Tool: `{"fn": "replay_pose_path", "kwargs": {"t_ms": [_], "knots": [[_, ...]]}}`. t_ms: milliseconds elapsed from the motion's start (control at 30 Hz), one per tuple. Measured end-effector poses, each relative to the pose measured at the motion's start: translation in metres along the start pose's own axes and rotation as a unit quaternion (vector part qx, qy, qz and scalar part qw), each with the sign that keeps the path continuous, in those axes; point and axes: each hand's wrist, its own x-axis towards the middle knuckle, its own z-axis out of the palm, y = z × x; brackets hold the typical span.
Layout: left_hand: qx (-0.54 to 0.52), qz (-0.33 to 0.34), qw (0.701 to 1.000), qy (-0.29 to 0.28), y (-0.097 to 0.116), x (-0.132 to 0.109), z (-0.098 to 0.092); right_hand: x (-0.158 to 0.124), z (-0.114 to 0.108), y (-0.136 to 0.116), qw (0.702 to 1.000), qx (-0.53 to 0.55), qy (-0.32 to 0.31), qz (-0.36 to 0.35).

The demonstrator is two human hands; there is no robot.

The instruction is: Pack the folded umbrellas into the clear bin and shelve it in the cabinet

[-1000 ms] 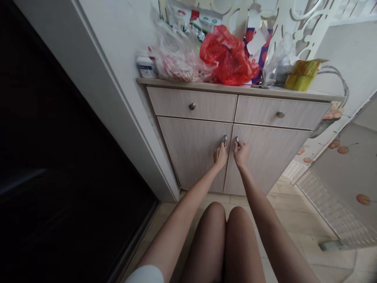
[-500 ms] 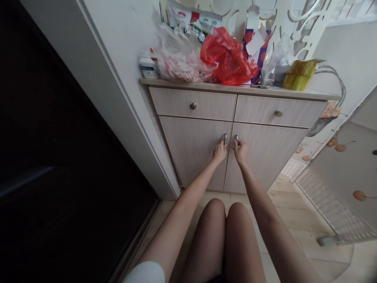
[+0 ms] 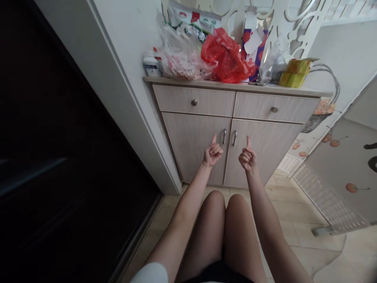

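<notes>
In front of me stands a pale wood-grain cabinet with two drawers above and two closed doors, left (image 3: pixel 188 153) and right (image 3: pixel 265 153). My left hand (image 3: pixel 213 153) is just left of the left door's metal handle (image 3: pixel 224 136), apart from it. Its index finger points up and the other fingers are curled in, holding nothing. To the right of the right door's handle (image 3: pixel 235 138), my right hand (image 3: pixel 248 157) makes the same pointing fist, also with nothing in it. Whether the fingertips touch the doors I cannot tell.
Atop the cabinet lie a white bottle (image 3: pixel 151 66), a clear plastic bag (image 3: pixel 184 59), a red plastic bag (image 3: pixel 225 57), a purple box (image 3: pixel 260 53) and a yellow package (image 3: pixel 294 74). A dark door (image 3: pixel 59 220) is at left. A panel with cherry pictures (image 3: pixel 338 173) stands right.
Both hands have let go of the door handles and moved apart, left hand to the left, right hand to the right. Each index finger now points up. The doors are still closed.
</notes>
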Motion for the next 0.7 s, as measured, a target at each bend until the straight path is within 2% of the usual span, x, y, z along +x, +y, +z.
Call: {"fn": "replay_pose_path", "kwargs": {"t_ms": [100, 167, 233, 267, 300, 333, 367, 433, 467, 500, 533, 567, 600, 700], "knots": [[-0.013, 0.011, 1.0, 0.017, -0.012, 0.002, 0.0, 0.001, -0.002, 0.006, 1.0, 0.021, -0.015, -0.005], [-0.001, 0.006, 1.0, 0.013, -0.017, 0.006, -0.005, 0.003, -0.006, 0.005, 1.0, -0.006, -0.023, -0.005], [0.047, -0.009, 0.999, 0.011, -0.018, 0.014, -0.012, 0.007, -0.009, 0.003, 0.996, -0.094, -0.007, 0.004], [0.091, -0.017, 0.996, 0.019, -0.018, 0.019, -0.015, 0.011, -0.011, 0.002, 0.986, -0.169, 0.016, 0.01], [0.151, -0.021, 0.988, 0.039, -0.018, 0.026, -0.017, 0.015, -0.012, 0.002, 0.963, -0.264, 0.049, 0.01], [0.225, -0.018, 0.972, 0.07, -0.018, 0.034, -0.018, 0.021, -0.013, 0.002, 0.924, -0.372, 0.089, 0.0], [0.309, -0.007, 0.945, 0.108, -0.02, 0.043, -0.018, 0.028, -0.013, 0.004, 0.867, -0.482, 0.128, -0.021], [0.473, 0.035, 0.863, 0.174, -0.024, 0.061, -0.015, 0.044, -0.013, 0.009, 0.726, -0.66, 0.182, -0.066], [0.539, 0.055, 0.82, 0.185, -0.027, 0.069, -0.012, 0.053, -0.012, 0.013, 0.665, -0.718, 0.191, -0.077], [0.591, 0.068, 0.783, 0.182, -0.03, 0.076, -0.009, 0.062, -0.011, 0.017, 0.623, -0.755, 0.191, -0.077], [0.629, 0.072, 0.755, 0.169, -0.033, 0.081, -0.006, 0.07, -0.011, 0.021, 0.6, -0.774, 0.188, -0.069], [0.657, 0.07, 0.736, 0.15, -0.036, 0.084, -0.004, 0.077, -0.011, 0.024, 0.596, -0.78, 0.185, -0.056], [0.676, 0.066, 0.722, 0.132, -0.038, 0.085, -0.003, 0.083, -0.011, 0.028, 0.603, -0.774, 0.186, -0.048], [0.71, 0.068, 0.692, 0.113, -0.04, 0.076, -0.006, 0.084, -0.014, 0.034, 0.64, -0.742, 0.192, -0.055]]}}
